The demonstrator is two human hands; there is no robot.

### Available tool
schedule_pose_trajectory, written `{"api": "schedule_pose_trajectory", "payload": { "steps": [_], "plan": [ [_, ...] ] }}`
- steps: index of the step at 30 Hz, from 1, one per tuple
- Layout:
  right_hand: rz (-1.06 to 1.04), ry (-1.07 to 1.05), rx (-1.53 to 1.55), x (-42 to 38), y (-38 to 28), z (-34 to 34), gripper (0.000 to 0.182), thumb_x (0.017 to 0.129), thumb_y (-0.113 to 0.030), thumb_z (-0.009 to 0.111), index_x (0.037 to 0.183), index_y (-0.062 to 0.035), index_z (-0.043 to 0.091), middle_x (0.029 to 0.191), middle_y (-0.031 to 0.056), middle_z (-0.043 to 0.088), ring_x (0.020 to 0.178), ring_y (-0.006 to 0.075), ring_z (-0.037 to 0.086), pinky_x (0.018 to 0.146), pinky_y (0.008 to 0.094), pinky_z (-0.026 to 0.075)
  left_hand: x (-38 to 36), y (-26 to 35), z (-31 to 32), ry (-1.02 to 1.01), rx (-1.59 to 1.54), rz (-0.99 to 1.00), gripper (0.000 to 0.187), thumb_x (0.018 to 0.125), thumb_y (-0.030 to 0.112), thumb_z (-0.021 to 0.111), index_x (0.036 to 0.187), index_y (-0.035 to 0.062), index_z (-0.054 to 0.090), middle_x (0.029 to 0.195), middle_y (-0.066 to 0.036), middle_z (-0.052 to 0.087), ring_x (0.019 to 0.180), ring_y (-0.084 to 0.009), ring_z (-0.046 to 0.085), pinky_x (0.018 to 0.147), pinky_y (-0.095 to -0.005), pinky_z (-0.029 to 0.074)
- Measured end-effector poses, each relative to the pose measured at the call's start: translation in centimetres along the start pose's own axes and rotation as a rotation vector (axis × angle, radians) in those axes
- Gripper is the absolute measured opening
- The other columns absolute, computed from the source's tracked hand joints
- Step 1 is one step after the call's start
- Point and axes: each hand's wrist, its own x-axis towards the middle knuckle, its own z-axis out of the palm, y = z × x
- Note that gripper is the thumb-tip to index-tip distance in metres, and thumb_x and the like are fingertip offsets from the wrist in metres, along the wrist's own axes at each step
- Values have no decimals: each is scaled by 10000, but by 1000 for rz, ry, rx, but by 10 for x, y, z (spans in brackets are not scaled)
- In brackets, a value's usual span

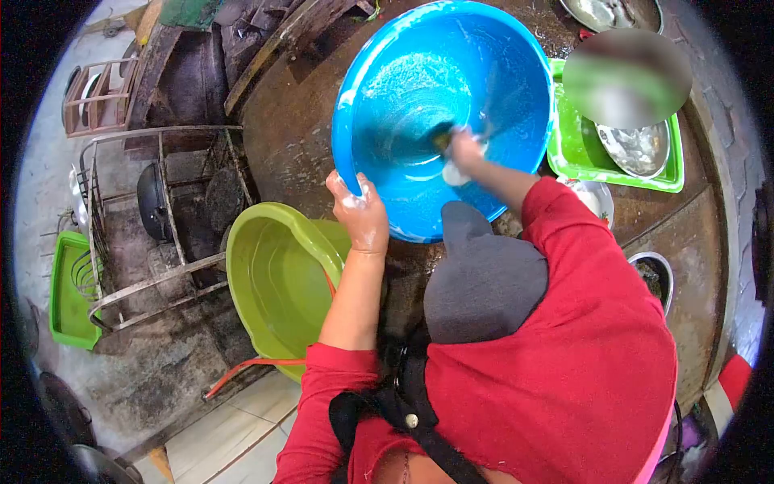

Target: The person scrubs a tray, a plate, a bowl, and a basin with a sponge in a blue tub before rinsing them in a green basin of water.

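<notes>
A large round blue basin point(459, 216), streaked with white suds, stands tilted in front of me. My left hand point(359, 216), foam on its fingers, holds the near left rim. Inside the basin is my right hand point(468, 153), blurred by motion, with its fingers closed on a dark yellowish pad point(441, 139) against the inner surface. The blur hides the pad's exact kind. A patch of white foam shows just below that hand. Left of the basin, beneath my left forearm, sits a yellow-green tub point(278, 282) with water in it.
At the right, a bright green tray point(576, 157) holds a soapy metal bowl point(637, 149). A metal bowl point(655, 274) with dark contents lies nearer me. An orange hose point(258, 362) crosses the tub. A metal rack point(165, 194) and a green tray point(72, 298) are at left.
</notes>
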Motion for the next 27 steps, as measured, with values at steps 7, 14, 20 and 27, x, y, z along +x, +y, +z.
{"api": "schedule_pose_trajectory", "payload": {
  "steps": [7, 14, 20, 27],
  "plan": [
    [41, -130, 1495, 61, -160, -27, 244, 862, -185, 456, 1013, 1, 506, 985, 216, 561, 939, 354, 537, 774, 430, 433, 0, 13, -3, -69, 22, -57, 228, 809, 30, 498, 1012, 13, 396, 808, -192, 544, 730, -372, 566, 647, -402, 435],
    [-4, 454, -47, 73, -4, -48, 317, 862, -279, 370, 1060, -54, 472, 1120, 216, 462, 901, 407, 527, 795, 446, 443, 0, 0, -2, 0, -7, -23, 220, 805, 25, 497, 1001, 10, 396, 811, -200, 546, 746, -372, 568, 650, -398, 434],
    [-354, -196, 164, -35, -105, -2, 254, 852, -166, 387, 1033, -22, 492, 1057, 212, 508, 949, 374, 516, 825, 453, 414, 8, 6, 1, -23, 70, -37, 208, 805, 28, 493, 988, 5, 396, 809, -208, 535, 732, -372, 552, 658, -403, 429],
    [-22, 433, 791, 128, -34, -53, 148, 813, -123, 429, 909, -47, 511, 901, 193, 539, 832, 359, 545, 733, 432, 451, 4, 5, -2, -38, 34, -20, 196, 814, 44, 489, 984, 9, 397, 797, -192, 528, 725, -362, 556, 653, -386, 433]
  ]
}}
